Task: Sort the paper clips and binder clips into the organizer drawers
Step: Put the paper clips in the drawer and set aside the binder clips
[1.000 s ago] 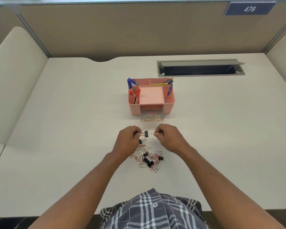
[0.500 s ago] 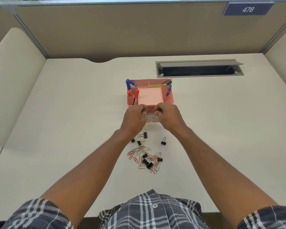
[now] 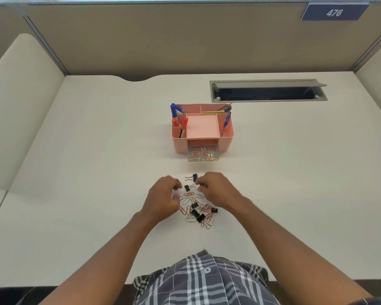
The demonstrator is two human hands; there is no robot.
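We see a pink organizer (image 3: pixel 202 128) in the middle of the frame, on a pale desk (image 3: pixel 75 172). Its clear drawer (image 3: pixel 204 154) sticks out at the front, toward the bottom of the picture, and it holds a small heap of red and silver paper clips.

Below the organizer, near the middle of the frame, lies a messy pile of paper clips (image 3: pixel 196 208) — red ones and silver ones — with a few black binder clips (image 3: pixel 198 215) mixed in. Two more binder clips sit at the top edge of the pile, one (image 3: pixel 194 177) higher up and one (image 3: pixel 187 187) just under it.

Both hands hang over the top of the pile. The left hand (image 3: pixel 163 199) is on the left side, fingers curled in, with something small and dark at its fingertips; we cannot tell if it is pinching a clip. The right hand (image 3: pixel 216 192) is on the right side, fingers curled too, with its fingertips right by the upper binder clip. It is a bit blurry — we cannot tell if it holds anything.

Blue and red markers (image 3: pixel 178 122) stand in the left pockets of the organizer, and a pen (image 3: pixel 226 124) leans in the right one. A grey slot (image 3: pixel 268 91) sits in the desk at the upper right.
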